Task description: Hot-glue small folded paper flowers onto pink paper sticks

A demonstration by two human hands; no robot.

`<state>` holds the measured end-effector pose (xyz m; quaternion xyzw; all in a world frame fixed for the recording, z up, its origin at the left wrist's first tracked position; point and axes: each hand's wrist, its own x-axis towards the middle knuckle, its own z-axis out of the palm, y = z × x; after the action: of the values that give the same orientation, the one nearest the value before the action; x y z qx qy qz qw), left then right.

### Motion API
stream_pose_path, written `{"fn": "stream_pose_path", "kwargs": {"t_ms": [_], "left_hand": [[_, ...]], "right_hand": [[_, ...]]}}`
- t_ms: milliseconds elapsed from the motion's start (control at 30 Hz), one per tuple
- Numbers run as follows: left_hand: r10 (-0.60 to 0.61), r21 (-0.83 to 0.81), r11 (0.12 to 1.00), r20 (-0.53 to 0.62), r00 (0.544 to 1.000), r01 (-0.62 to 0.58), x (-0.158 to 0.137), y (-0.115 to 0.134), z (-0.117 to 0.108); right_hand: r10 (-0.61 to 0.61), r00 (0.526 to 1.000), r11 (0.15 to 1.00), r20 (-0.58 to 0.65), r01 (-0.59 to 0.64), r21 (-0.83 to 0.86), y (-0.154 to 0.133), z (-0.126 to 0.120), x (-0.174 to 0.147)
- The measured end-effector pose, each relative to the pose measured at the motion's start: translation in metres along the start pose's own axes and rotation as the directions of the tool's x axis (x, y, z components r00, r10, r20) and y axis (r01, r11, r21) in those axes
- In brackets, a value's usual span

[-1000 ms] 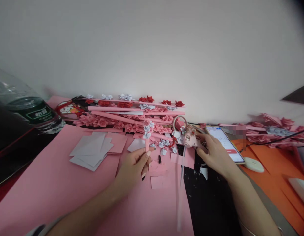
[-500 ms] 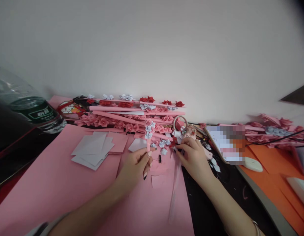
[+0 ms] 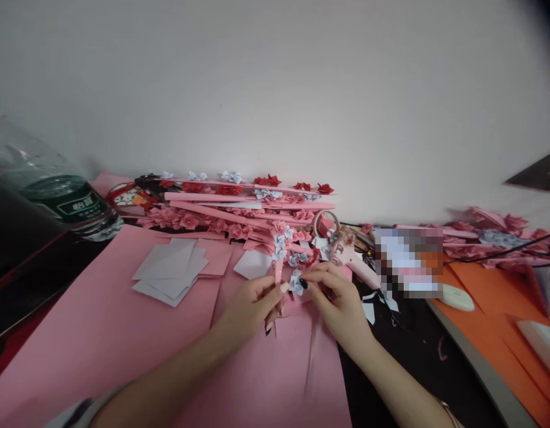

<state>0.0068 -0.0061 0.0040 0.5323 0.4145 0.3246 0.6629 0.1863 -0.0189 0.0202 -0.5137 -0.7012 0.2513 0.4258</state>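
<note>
My left hand [image 3: 252, 306] is closed round the lower end of a pink paper stick [image 3: 278, 271], which stands up from the fingers. Small white paper flowers [image 3: 280, 241] sit along its upper part. Close beside it, my right hand [image 3: 340, 306] pinches a single white paper flower [image 3: 296, 282] between thumb and fingers. Behind that lie more white paper flowers [image 3: 298, 260]. A pink hot glue gun [image 3: 362, 269] rests just past my right hand. Under both hands is a large pink paper sheet [image 3: 177, 356].
White paper squares [image 3: 166, 261] lie at the left, near a water bottle [image 3: 74, 199]. Flowered pink sticks [image 3: 208, 205] are piled along the wall. A tape roll [image 3: 326, 224], a phone [image 3: 408, 264], a white mouse [image 3: 457, 297] and orange sheets [image 3: 489, 297] are to the right.
My right hand has come back from beside the glue gun towards my left hand and now shows a white paper flower in its pinch. The stick has shifted slightly right.
</note>
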Motion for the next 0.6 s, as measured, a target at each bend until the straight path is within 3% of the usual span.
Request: {"fn": "stream_pose_path", "kwargs": {"t_ms": [233,333,467,600], "left_hand": [[-0.017,0.005,1.000,-0.015,1.000,0.017,-0.001,0.003,0.001],[0.004,-0.010,1.000,-0.047,0.999,-0.004,0.000,0.005,0.001],[0.017,-0.026,0.999,-0.110,0.994,-0.020,0.001,0.002,-0.002],[0.002,-0.043,0.999,-0.139,0.990,-0.008,0.000,0.000,-0.003]], "right_hand": [[-0.091,0.996,0.992,0.017,0.092,-0.091,-0.002,0.005,-0.003],[-0.159,0.986,0.967,-0.058,0.144,-0.212,0.001,-0.003,0.000],[-0.259,0.949,0.841,-0.181,0.129,-0.525,0.015,-0.020,0.008],[-0.239,0.960,0.715,-0.142,0.076,-0.695,0.024,-0.029,0.013]]}}
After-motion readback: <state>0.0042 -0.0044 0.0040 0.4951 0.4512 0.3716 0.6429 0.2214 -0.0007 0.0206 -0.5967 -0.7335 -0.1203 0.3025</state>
